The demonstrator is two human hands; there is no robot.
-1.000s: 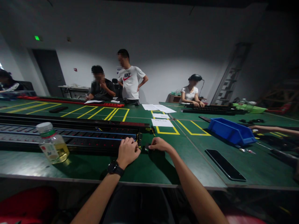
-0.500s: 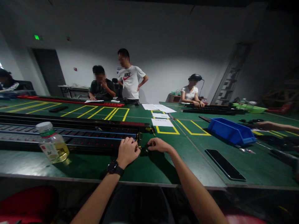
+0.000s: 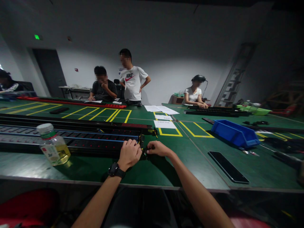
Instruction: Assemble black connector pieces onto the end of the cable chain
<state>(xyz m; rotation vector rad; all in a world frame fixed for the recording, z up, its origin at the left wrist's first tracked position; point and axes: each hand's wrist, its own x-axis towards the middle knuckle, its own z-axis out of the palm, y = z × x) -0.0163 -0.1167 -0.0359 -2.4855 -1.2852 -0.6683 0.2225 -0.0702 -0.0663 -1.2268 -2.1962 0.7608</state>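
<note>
A long black rail assembly with blue strips and red dots lies across the green table. My left hand, a black watch on its wrist, is closed with curled fingers over the right end of this assembly. My right hand is closed in a pinch on a small black part, right up against that end. The hand covers much of the part, and its exact kind does not show. Yellow wires stick out at the assembly's end, beside my left fingers.
A drink bottle stands in front of the assembly. A phone and a blue bin are at the right. Paper sheets lie beyond my hands. Several people sit or stand across the table.
My right hand has moved slightly left, bringing the small black part up to the assembly's end. My left hand stays nearly still. Another person's hand at the far right has left the view.
</note>
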